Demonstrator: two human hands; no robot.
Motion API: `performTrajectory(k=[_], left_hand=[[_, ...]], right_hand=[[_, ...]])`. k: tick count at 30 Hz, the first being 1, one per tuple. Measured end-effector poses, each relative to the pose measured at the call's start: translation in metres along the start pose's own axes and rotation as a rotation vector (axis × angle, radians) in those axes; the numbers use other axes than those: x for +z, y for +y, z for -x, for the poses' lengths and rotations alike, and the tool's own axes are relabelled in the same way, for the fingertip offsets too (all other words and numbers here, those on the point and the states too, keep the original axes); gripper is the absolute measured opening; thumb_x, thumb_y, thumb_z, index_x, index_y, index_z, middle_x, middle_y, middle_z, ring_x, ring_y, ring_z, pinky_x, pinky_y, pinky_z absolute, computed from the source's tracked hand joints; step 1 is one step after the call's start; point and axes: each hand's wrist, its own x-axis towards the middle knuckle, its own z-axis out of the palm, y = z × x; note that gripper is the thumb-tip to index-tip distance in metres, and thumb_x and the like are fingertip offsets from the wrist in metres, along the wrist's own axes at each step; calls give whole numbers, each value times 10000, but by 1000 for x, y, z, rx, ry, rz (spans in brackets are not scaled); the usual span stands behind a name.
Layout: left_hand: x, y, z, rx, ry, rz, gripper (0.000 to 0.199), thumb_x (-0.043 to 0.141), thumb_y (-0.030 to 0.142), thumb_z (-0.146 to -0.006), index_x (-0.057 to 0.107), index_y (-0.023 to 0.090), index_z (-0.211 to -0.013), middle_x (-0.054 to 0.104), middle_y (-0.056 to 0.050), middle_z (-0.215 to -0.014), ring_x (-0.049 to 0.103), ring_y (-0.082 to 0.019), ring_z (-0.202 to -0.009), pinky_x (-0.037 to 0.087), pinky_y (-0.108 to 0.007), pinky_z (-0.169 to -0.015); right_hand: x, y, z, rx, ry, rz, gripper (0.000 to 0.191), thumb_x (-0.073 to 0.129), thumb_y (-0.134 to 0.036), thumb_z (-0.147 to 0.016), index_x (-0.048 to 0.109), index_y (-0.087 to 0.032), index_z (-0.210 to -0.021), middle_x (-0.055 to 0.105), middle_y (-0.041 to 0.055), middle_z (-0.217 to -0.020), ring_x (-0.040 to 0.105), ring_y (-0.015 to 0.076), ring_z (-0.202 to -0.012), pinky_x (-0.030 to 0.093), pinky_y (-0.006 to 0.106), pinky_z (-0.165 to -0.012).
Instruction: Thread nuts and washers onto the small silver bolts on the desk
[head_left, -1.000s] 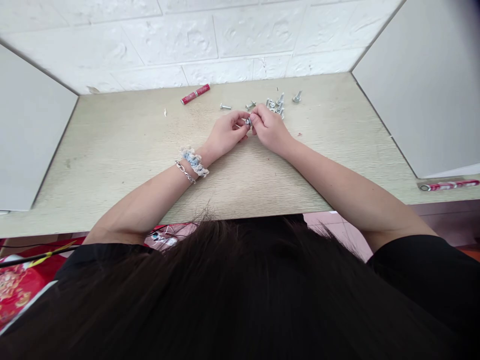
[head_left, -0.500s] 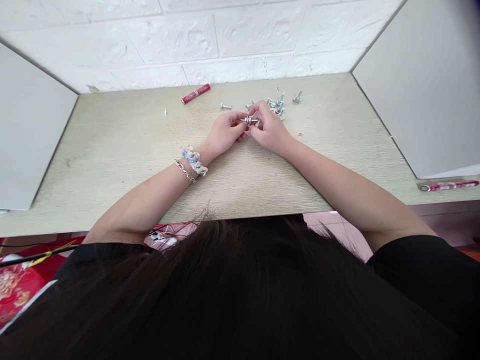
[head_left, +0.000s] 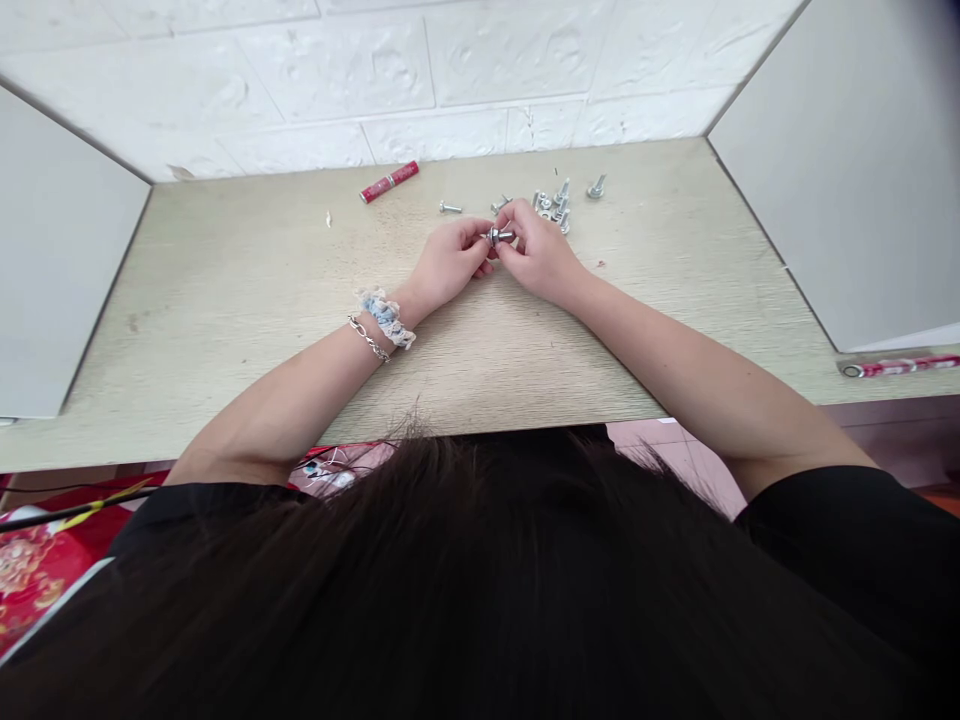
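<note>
Between my two hands is a silver bolt (head_left: 504,236) with a nut or washer around it, lying roughly level. My left hand (head_left: 452,262) pinches the bolt's left end. The thumb and fingertips of my right hand (head_left: 541,255) close around its right part, where the nut and shank show. My fingers cover some of the bolt, so I cannot tell how far along the shank the nut sits. Just beyond my right hand lies a small pile of bolts and nuts (head_left: 561,195). A single bolt (head_left: 451,208) rests on the table behind my left hand.
On the pale wooden table (head_left: 247,300), a red tube (head_left: 389,182) lies toward the white brick wall (head_left: 337,70). One more bolt (head_left: 596,187) stands apart at the right. Grey panels rise on both sides, and another red tube (head_left: 900,368) lies by the right one.
My fingers have shifted slightly on the bolt, with the right fingertips now closer to the nut. Both hands otherwise stay in place; the view has tilted a little.
</note>
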Motion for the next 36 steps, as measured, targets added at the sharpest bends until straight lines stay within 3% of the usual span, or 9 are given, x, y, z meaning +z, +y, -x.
performTrajectory(k=[7, 15, 25, 36], left_hand=[[1, -1, 0, 25, -6, -50, 275, 465, 87, -994, 703, 162, -1109, 687, -6, -803, 673, -102, -743, 597, -232, -795], [1, 2, 3, 49, -13, -130, 279, 461, 83, -961, 708, 153, -1070, 693, -12, -818, 665, -112, -746, 585, -249, -824], [-1, -5, 1, 102, -31, -161, 274, 488, 94, -917, 706, 182, -1058, 652, 13, -736, 660, -143, -769, 567, -289, -882], [-1, 2, 4, 83, -26, -204, 275, 482, 67, -892, 702, 175, -1018, 654, 9, -728, 653, -151, -780, 558, -295, -888]], right_hand=[[0, 2, -1, 24, -23, 11, 136, 554, -261, -973, 527, -245, -1105, 626, 1, -878, 637, 210, -854, 558, 508, -972], [-1, 5, -2, -14, -12, -20, 176, 525, -421, -1028, 533, -247, -1014, 613, 9, -869, 630, 208, -892, 562, 505, -978], [-3, -1, -2, -14, -11, 17, 185, 528, -416, -1012, 499, -248, -940, 625, 6, -849, 614, 199, -845, 568, 489, -969], [-3, -3, -2, 3, -25, 39, 119, 524, -341, -1005, 501, -244, -940, 618, 6, -833, 636, 218, -865, 562, 536, -1000]])
